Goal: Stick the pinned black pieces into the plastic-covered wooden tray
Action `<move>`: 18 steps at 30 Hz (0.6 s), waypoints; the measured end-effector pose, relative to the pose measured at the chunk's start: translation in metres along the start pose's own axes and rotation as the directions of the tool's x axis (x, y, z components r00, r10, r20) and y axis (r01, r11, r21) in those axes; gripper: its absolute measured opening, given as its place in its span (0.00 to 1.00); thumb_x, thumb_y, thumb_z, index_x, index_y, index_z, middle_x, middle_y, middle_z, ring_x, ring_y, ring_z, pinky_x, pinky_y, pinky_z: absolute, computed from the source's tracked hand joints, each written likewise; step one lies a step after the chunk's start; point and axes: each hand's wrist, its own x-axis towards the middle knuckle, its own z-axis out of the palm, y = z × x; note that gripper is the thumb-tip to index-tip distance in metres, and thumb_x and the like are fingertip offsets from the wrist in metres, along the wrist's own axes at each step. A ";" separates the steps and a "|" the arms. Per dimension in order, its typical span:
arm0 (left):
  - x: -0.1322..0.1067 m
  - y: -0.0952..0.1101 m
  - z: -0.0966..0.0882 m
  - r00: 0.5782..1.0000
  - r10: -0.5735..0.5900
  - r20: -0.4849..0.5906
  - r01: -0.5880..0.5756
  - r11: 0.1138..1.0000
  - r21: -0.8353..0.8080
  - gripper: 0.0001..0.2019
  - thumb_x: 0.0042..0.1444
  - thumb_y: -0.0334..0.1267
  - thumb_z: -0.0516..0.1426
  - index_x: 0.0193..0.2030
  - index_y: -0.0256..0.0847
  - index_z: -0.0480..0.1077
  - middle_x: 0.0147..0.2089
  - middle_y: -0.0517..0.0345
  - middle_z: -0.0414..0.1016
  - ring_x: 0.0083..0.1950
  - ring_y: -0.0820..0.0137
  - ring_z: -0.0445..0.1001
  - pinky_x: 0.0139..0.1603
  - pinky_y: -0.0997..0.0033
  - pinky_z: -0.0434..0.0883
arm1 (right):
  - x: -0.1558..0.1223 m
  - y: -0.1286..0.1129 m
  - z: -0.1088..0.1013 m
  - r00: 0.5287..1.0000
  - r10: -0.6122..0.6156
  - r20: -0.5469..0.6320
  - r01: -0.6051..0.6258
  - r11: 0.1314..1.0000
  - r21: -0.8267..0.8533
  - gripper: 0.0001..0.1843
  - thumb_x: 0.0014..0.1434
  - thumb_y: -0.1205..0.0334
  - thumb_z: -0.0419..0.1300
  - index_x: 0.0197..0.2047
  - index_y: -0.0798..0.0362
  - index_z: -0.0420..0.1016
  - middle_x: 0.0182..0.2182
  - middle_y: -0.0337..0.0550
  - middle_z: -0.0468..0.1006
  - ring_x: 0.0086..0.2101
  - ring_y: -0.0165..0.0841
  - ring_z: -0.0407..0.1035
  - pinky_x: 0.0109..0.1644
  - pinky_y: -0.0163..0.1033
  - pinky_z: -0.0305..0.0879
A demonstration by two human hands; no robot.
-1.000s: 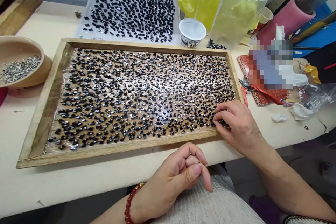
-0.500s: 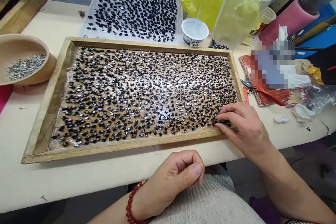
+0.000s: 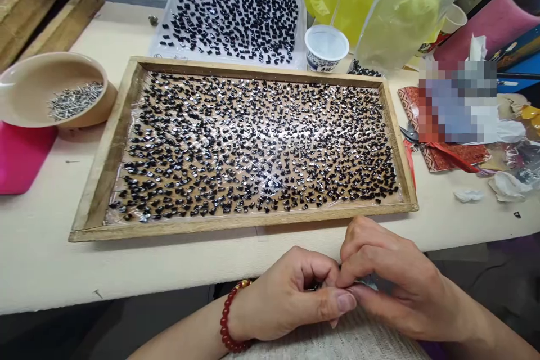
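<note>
Bare fingertips meet below the desk (image 3: 177,270) edge: the left hand (image 3: 291,298) and right hand (image 3: 396,287) touch, each grip pinched nearly closed, though whatever sits between them is too small to tell. Just beyond, the wooden tray (image 3: 248,224) of black beads (image 3: 253,140) lies near the desk's front edge, a bare strip before it.

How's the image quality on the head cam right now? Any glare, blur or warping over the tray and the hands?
Head view: overhead light glares off the plastic film in the middle of the wooden tray, washing out some black pieces; the tray's edges bow from wide-angle distortion; a pixelated patch hides things at right; left hand and right hand are sharp, evenly lit.
</note>
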 end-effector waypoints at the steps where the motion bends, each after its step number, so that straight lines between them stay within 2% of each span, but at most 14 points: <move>1: 0.001 0.000 0.000 1.000 0.011 -0.012 -0.011 1.000 -0.010 0.23 0.53 0.55 0.60 0.21 0.38 0.62 0.21 0.65 0.60 0.23 0.79 0.54 0.24 0.76 0.52 | 0.000 0.000 0.000 1.000 -0.005 -0.024 0.005 1.000 0.005 0.04 0.62 0.70 0.57 0.40 0.53 0.71 0.30 0.39 0.72 0.34 0.28 0.65 0.39 0.37 0.64; 5: 0.002 -0.001 -0.001 0.999 0.018 -0.048 -0.020 0.999 -0.049 0.23 0.52 0.57 0.61 0.23 0.37 0.65 0.22 0.63 0.65 0.22 0.79 0.54 0.23 0.75 0.52 | 0.000 0.002 -0.001 0.994 -0.026 -0.104 0.025 1.000 -0.017 0.03 0.61 0.69 0.57 0.36 0.53 0.71 0.27 0.38 0.72 0.31 0.28 0.65 0.37 0.37 0.64; 7: 0.002 -0.004 -0.003 0.997 0.000 -0.072 -0.008 0.994 -0.106 0.24 0.50 0.58 0.62 0.24 0.37 0.66 0.22 0.61 0.67 0.20 0.80 0.53 0.22 0.75 0.50 | -0.002 0.008 -0.007 0.978 -0.016 -0.209 -0.002 0.996 -0.084 0.05 0.59 0.72 0.58 0.36 0.52 0.71 0.27 0.38 0.72 0.31 0.29 0.66 0.36 0.38 0.64; 9: 0.001 -0.009 -0.005 0.996 -0.001 -0.094 -0.010 0.993 -0.120 0.25 0.50 0.60 0.60 0.23 0.37 0.66 0.20 0.61 0.66 0.19 0.80 0.52 0.20 0.74 0.49 | -0.004 0.017 -0.014 0.936 -0.010 -0.351 -0.076 0.970 -0.232 0.07 0.57 0.74 0.60 0.37 0.52 0.71 0.29 0.39 0.73 0.33 0.31 0.67 0.37 0.39 0.64; 11: -0.001 -0.013 -0.007 0.994 0.032 -0.104 -0.039 0.997 -0.068 0.28 0.55 0.63 0.55 0.19 0.38 0.64 0.16 0.63 0.60 0.18 0.79 0.51 0.21 0.72 0.48 | -0.005 0.029 -0.022 0.904 -0.032 -0.426 -0.169 0.889 -0.425 0.08 0.57 0.73 0.61 0.37 0.51 0.72 0.30 0.40 0.75 0.35 0.33 0.68 0.39 0.42 0.64; 14: -0.002 -0.016 -0.008 0.989 0.102 -0.110 -0.104 0.994 -0.019 0.31 0.61 0.62 0.47 0.15 0.41 0.58 0.14 0.65 0.51 0.19 0.77 0.50 0.23 0.69 0.48 | -0.006 0.045 -0.031 0.925 -0.025 -0.380 -0.234 0.749 -0.620 0.05 0.59 0.71 0.60 0.36 0.51 0.73 0.31 0.42 0.75 0.35 0.35 0.67 0.41 0.44 0.62; 18: -0.001 -0.011 -0.007 0.986 0.133 -0.104 -0.139 0.989 -0.057 0.27 0.62 0.58 0.47 0.19 0.42 0.54 0.18 0.65 0.50 0.22 0.75 0.48 0.25 0.69 0.48 | -0.005 0.051 -0.033 0.944 0.006 -0.331 -0.241 0.697 -0.676 0.04 0.60 0.68 0.59 0.35 0.51 0.75 0.32 0.43 0.74 0.35 0.35 0.65 0.41 0.43 0.62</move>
